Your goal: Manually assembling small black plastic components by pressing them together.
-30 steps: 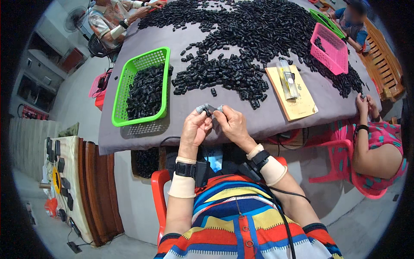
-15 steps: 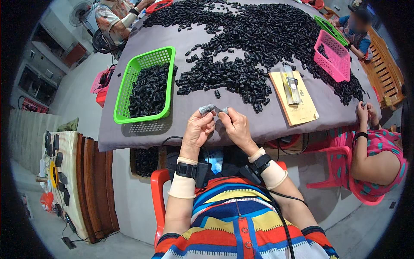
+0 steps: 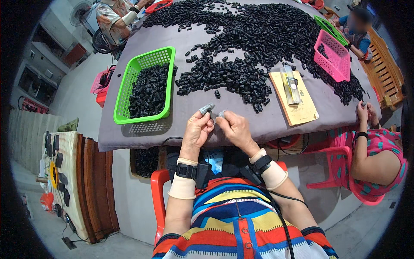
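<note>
Above the near edge of the cloth-covered table, my left hand (image 3: 198, 128) is closed, thumb against an index finger wrapped in grey. A small black piece (image 3: 210, 112) shows in that pinch. Close by on the right, my right hand (image 3: 236, 129) is curled, with a grey covering on its thumb tip; what it grips, if anything, is hidden. Beyond my hands lies a pile of short black cylindrical pieces (image 3: 224, 77), with one loose piece (image 3: 217, 94) nearer me. To the left, a green basket (image 3: 119, 103) holds many more of these pieces.
A yellowish notebook (image 3: 305, 113) with a clear plastic tool on it lies to the right. Farther right stand a pink basket (image 3: 341, 69) and a green one (image 3: 321, 20). Co-workers sit around the table, one nearby in pink (image 3: 379, 159). A cable hangs along my right arm.
My hands have drawn slightly apart, and the right has turned inward, its fingers more curled. The thin dark thing seen between my fingertips earlier no longer shows there.
</note>
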Demonstrator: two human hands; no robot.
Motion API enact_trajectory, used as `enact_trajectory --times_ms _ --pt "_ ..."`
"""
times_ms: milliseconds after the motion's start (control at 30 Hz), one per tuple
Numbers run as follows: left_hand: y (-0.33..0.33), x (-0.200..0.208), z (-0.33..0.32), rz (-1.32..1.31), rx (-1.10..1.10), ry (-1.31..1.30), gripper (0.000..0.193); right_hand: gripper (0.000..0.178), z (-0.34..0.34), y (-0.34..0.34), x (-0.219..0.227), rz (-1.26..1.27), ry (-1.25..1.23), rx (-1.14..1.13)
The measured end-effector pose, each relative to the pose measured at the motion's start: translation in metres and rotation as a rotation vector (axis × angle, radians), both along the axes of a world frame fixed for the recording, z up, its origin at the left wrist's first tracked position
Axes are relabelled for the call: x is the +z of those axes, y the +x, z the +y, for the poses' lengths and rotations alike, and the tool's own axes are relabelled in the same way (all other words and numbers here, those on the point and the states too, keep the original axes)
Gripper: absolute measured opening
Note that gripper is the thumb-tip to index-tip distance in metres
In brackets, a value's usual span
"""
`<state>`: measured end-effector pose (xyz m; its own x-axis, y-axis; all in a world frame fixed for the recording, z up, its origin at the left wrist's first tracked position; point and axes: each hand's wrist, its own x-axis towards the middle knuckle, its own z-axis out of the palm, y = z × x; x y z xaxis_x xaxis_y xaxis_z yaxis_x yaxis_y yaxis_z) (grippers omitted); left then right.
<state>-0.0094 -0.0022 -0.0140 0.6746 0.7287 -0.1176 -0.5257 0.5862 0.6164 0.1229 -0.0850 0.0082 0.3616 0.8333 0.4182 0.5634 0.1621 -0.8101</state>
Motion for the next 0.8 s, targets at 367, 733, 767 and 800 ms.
enact_trajectory --times_ms 367,733,767,800 --pt "-0.005 0.03 -0.002 0.176 0.101 0.06 0.026 0.03 -0.001 0.0 0.003 0.228 -0.034 -0.009" --pt "-0.033 0.095 0.066 1.003 0.74 1.195 0.031 0.03 0.001 0.004 -0.007 0.153 0.041 -0.007" --pt "-0.022 0.086 0.061 0.979 0.604 1.259 0.027 0.03 0.001 0.002 -0.005 0.233 0.039 -0.011" --pt "-0.006 0.076 0.055 0.987 0.547 1.328 0.026 0.031 0.0 0.003 -0.004 0.31 0.035 -0.02"
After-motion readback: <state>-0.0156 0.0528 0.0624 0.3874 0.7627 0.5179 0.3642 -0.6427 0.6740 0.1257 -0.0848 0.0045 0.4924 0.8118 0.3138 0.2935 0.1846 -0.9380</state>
